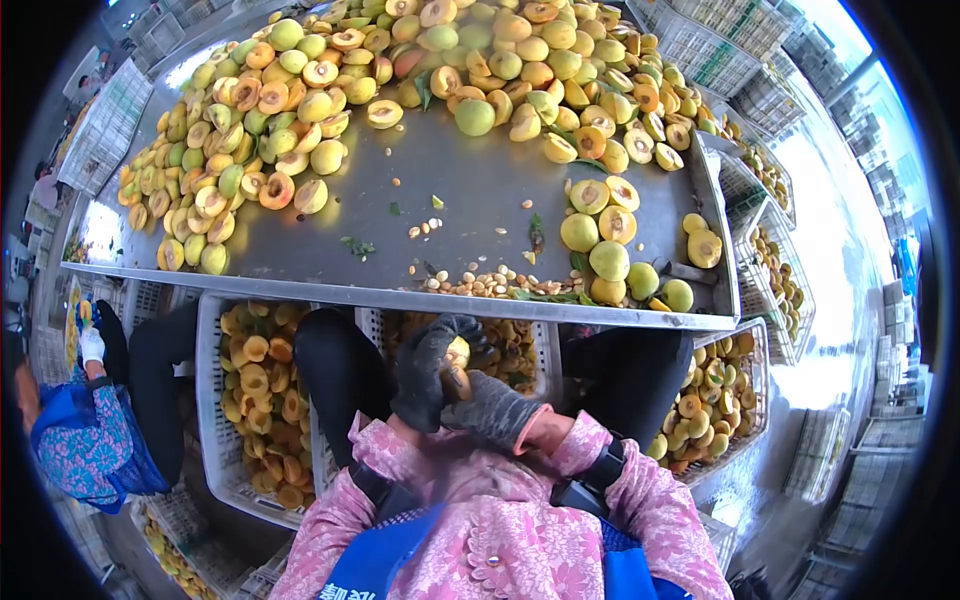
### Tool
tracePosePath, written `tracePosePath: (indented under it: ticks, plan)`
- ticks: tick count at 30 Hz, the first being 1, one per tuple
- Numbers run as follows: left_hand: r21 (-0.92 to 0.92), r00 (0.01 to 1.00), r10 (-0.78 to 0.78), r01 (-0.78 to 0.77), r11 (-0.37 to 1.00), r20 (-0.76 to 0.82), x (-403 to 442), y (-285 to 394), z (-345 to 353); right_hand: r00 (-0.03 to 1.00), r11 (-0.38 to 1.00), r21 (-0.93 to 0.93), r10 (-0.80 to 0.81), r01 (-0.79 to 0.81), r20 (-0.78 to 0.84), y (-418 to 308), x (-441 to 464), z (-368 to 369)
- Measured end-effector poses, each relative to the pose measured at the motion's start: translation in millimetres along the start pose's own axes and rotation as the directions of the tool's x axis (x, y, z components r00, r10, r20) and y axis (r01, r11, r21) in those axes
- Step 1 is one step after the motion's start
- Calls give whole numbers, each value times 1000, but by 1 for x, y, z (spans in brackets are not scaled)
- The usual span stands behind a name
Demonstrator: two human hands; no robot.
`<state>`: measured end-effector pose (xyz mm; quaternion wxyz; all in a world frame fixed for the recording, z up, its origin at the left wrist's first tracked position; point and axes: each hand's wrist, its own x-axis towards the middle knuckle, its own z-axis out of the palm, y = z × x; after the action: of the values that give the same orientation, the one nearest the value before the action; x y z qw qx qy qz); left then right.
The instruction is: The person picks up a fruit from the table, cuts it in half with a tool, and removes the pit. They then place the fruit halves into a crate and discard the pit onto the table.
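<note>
Your left hand, in a dark glove, is curled around a yellow fruit in front of your torso, just short of the table and above the crate between your 2 knees. Your right hand, in a grey glove, meets it from below; whether its fingers are closed on anything cannot be told, because the 2 gloves overlap. A brownish piece shows between the gloves; its nature is unclear. Caution: if the left grip loosens, the fruit could slip through the gloves and drop into the crate, since little else would support it there. If a sharp edge is hidden between the gloves, which the view does not confirm, the closeness of the 2 hands would put the fingers at risk. On the table, the pale pits lie near the front edge beside green leaf scraps; a sleeve or glove sweeping across could carry both over into the crate. The round green fruit at the right front corner could roll if knocked.
</note>
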<state>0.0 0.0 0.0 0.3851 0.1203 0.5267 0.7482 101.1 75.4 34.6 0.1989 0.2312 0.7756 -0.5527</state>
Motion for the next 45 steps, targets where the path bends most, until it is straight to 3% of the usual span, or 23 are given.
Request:
tracePosePath:
  ticks: [2, 4, 6, 8, 11, 14, 17, 20, 22, 24, 25, 26, 28, 29, 32, 35, 36, 38, 40, 41, 43, 44, 45]
  plan:
    - [31, 997, 55, -56, 998, 47, -4, 4, 6, 996, 972, 225, -84, 74, 35, 2, -11, -8]
    - [-73, 997, -48, 52, 996, 58, -1, 9, 0, 976, 922, 344, -211, 179, 56, 23, 7, 6]
    - [-174, 989, -113, 127, 976, 91, 1, 7, 1, 975, 875, 477, -170, 83, 141, 34, 9, 4]
    - [-253, 979, -149, 179, 951, 136, 4, -1, -2, 946, 777, 593, 12, -212, 323, 11, -3, -13]
    - [-253, 972, -165, 204, 946, 168, 1, -3, -4, 974, 872, 489, -102, -11, 204, 18, -4, -2]
    - [-281, 947, -228, 288, 916, 227, 4, -21, -10, 947, 858, 455, 102, -239, 305, 4, -10, -8]
    - [-258, 942, -249, 304, 917, 226, 3, -23, -9, 974, 933, 344, 30, -108, 225, 7, -11, -8]
    - [-297, 922, -316, 374, 879, 226, -3, -14, -3, 939, 852, 520, -122, -67, 321, 39, -6, -3]
    - [-355, 902, -355, 424, 833, 245, -3, -16, -2, 949, 829, 559, -163, -17, 271, 46, -8, 4]
    - [-334, 902, -356, 424, 842, 245, -2, -14, 0, 922, 898, 317, -361, 304, 137, 58, -3, 11]
    - [-287, 911, -338, 398, 871, 235, -4, -12, 2, 835, 839, -1, -542, 544, 92, 68, 3, 15]
    - [-240, 921, -319, 369, 898, 225, -6, -12, 3, 705, 646, -320, -699, 693, 115, 76, 6, 18]
    - [-99, 924, -292, 323, 941, 245, -7, -26, -7, 928, 950, -11, -304, 313, 217, 47, -6, 4]
    - [-27, 925, -277, 294, 955, 258, -5, -37, -14, 946, 978, 155, -176, 137, 272, 41, -10, 0]
    - [-123, 960, -243, 260, 958, 142, 2, -73, -30, 930, 741, 612, 44, -275, 365, 35, -18, -3]
    - [-299, 959, -166, 232, 926, 231, 4, -61, -27, 973, 734, 679, -145, -16, 179, 49, -21, 7]
    - [-154, 976, -67, 101, 983, 208, 2, -48, -21, 974, 759, 647, -191, 67, 122, 52, -23, 9]
    - [145, 971, 136, -166, 975, 194, -4, -23, -8, 968, 626, 779, -171, -37, 184, 27, -44, -12]
    - [284, 963, 174, -229, 931, 207, 4, -22, -17, 954, 464, 878, -193, -118, 231, 29, -52, -20]
    - [348, 958, 195, -260, 901, 212, 6, -22, -20, 953, 472, 868, -158, -156, 257, 37, -55, -26]
    - [-55, 995, -47, 52, 997, 84, -1, 3, -9, 969, 447, 891, -179, -75, 172, 46, -57, -33]
    - [-432, 961, -260, 274, 859, 92, -5, 24, -5, 986, 573, 812, -37, -111, 161, 53, -51, -32]
    - [-727, 880, -437, 422, 542, 185, -6, 37, -5, 987, 679, 717, 101, -160, 124, 67, -38, -28]
